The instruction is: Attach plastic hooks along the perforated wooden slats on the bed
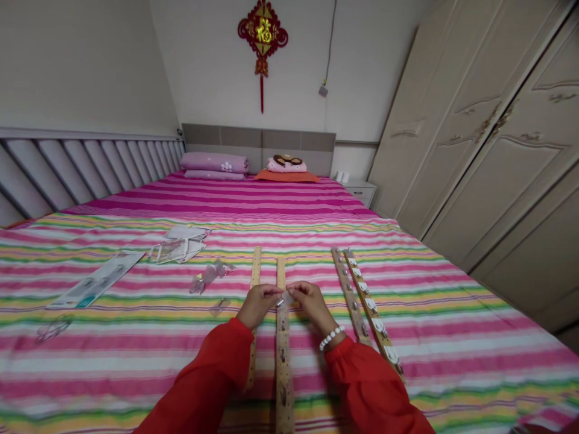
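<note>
My left hand (257,306) and my right hand (313,304), with a white bead bracelet (332,337) at the right wrist, are close together above the middle wooden strip (281,272). Both hands are closed in pinches on a small clear plastic bag (286,298) with a shiny metal piece at it; its exact kind is too small to make out. Nearer to me, several metal fittings (283,354) sit along this strip. A second strip with holes (256,265) lies just left, partly hidden under my left sleeve.
To the right lie two more strips, one with metal fittings (347,289), one with white pieces (371,304). On the left are small plastic bags (210,274), a packet (221,306), papers (181,244), a long package (97,280) and a clear looped item (54,327). A striped sheet (158,349) covers the bed.
</note>
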Tool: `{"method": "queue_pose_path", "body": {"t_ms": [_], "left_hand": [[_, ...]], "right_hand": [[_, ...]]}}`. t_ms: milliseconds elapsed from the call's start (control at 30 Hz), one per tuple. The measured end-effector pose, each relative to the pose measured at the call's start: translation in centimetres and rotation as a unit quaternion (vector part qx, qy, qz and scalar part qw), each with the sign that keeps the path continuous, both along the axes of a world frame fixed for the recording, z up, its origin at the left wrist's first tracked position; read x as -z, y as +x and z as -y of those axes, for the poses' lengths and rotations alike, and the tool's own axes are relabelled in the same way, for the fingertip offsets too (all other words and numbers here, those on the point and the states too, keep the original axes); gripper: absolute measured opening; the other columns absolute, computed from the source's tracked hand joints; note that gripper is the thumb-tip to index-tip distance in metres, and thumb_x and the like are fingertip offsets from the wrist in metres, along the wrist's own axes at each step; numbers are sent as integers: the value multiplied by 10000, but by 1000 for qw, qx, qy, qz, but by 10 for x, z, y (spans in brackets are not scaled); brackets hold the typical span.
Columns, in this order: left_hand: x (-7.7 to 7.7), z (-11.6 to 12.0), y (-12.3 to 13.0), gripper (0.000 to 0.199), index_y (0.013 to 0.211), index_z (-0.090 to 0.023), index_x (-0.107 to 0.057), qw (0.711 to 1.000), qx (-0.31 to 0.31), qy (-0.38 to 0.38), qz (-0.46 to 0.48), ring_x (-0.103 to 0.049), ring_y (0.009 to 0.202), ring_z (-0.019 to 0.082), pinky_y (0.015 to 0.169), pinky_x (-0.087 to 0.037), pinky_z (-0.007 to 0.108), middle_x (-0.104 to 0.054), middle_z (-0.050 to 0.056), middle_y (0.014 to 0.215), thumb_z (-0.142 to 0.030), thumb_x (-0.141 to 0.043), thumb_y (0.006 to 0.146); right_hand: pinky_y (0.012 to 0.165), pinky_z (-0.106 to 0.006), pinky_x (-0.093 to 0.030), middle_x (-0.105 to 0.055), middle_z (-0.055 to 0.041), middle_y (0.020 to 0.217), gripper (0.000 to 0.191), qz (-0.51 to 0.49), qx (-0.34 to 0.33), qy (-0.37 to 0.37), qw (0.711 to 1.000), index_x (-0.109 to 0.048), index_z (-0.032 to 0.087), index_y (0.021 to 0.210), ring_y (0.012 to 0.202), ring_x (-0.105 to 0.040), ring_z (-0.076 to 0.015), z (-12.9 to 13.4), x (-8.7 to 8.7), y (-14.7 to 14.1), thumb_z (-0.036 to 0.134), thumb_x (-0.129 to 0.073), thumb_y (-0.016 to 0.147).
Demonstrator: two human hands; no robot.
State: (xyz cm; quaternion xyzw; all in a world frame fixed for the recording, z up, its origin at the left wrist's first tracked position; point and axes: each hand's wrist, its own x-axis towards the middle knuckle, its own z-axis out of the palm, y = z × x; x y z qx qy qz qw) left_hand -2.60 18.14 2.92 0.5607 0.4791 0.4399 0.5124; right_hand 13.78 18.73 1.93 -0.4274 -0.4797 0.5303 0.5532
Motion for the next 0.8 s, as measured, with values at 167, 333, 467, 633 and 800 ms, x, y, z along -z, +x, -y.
{"method": "queue_pose_path", "body": {"t_ms": [167, 333, 467, 633, 800], "left_hand": [[4, -2, 4, 300, 691, -111, -671, 994, -47, -71, 68, -603, 554, 119, 563, -494, 236, -664, 11, 600, -312, -802, 512], [15, -3, 13, 254, 640, -121, -606, 983, -117, -105, 96, -601, 519, 111, 561, -518, 243, -620, -13, 533, -233, -801, 521], [24, -6, 15, 199, 613, -133, -589, 989, -124, -73, 42, -582, 499, 113, 540, -499, 245, -594, -28, 511, -215, -758, 548], [31, -8, 11, 88, 606, -143, -604, 989, -130, -8, -65, -576, 543, 122, 559, -460, 239, -607, -20, 544, -192, -673, 585], [36, -6, 13, 7, 633, -155, -593, 983, -140, 16, -122, -574, 557, 125, 568, -451, 238, -592, -24, 558, -154, -590, 626]], "right_hand": [[499, -228, -404, -647, 14, 567, 254, -50, 55, -37, 997, -693, 158, 689, 503, -536, -107, 3, 6, -1, 317, -786, 514], [388, -198, -329, -616, 23, 504, 276, -80, 39, -90, 992, -642, 150, 658, 390, -476, -80, 10, 13, -10, 340, -781, 514], [377, -194, -335, -584, 33, 439, 263, -82, 48, -98, 991, -613, 153, 617, 376, -491, -90, 9, 20, -16, 328, -766, 495], [379, -194, -329, -575, 31, 427, 216, -75, 63, -102, 990, -605, 149, 583, 371, -476, -83, 6, 29, -17, 312, -725, 506], [386, -197, -312, -571, 36, 432, 184, -76, 67, -107, 989, -613, 154, 586, 375, -460, -84, 6, 31, -18, 292, -711, 514]]}}
